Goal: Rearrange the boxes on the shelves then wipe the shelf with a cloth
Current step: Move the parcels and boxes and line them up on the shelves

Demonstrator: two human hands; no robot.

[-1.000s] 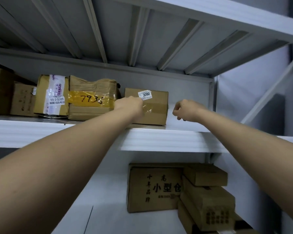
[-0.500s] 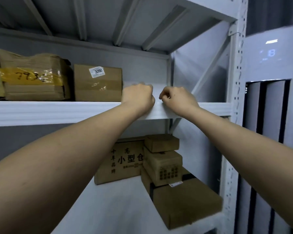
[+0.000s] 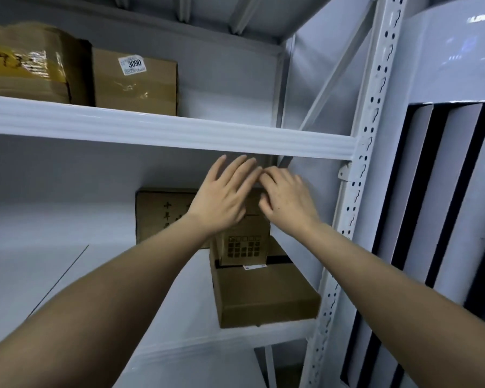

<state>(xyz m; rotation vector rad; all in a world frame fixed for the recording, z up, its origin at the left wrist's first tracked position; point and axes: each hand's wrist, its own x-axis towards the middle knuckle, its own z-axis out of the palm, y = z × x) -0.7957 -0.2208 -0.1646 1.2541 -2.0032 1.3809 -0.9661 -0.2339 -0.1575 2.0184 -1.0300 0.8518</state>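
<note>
My left hand reaches into the lower shelf with fingers spread straight, holding nothing. My right hand is beside it, fingers loosely bent, fingertips near the top of a stack of small brown boxes. Whether either hand touches the top box is hidden. The stack rests on a large flat box at the shelf's right end. A printed carton stands behind. On the upper shelf sit a box labelled 3090 and a yellow-taped box. No cloth is in view.
A white perforated upright post bounds the shelving on the right, with a diagonal brace behind it. A white cabinet with dark slats stands further right. The lower shelf board stretches bare to the left of the boxes.
Both hands left the upper shelf's front edge and dropped below it, opening from fists to spread fingers over the lower stack. The view tilted down and right.
</note>
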